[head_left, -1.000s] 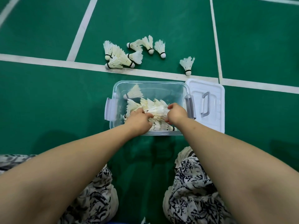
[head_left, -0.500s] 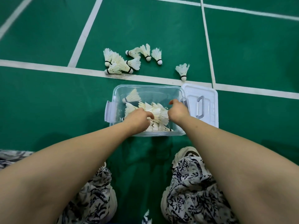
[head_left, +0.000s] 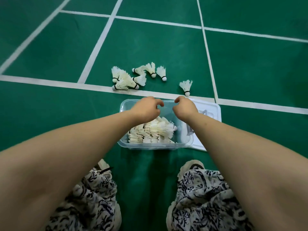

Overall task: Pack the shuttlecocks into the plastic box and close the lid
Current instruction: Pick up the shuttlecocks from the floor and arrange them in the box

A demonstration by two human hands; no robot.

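Shuttlecocks [head_left: 152, 130]: white, piled in the clear box [head_left: 155, 145], frame centre.
Left hand [head_left: 145, 108]: curled, empty.
Right hand [head_left: 184, 106]: curled, empty.

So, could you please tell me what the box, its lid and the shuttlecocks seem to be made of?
The box looks like clear glossy plastic: the green floor shows through its walls. The lid looks like pale, cloudy plastic, not see-through. The shuttlecocks have off-white ribbed skirts, feather or nylon, I cannot tell, with rounded white tips.
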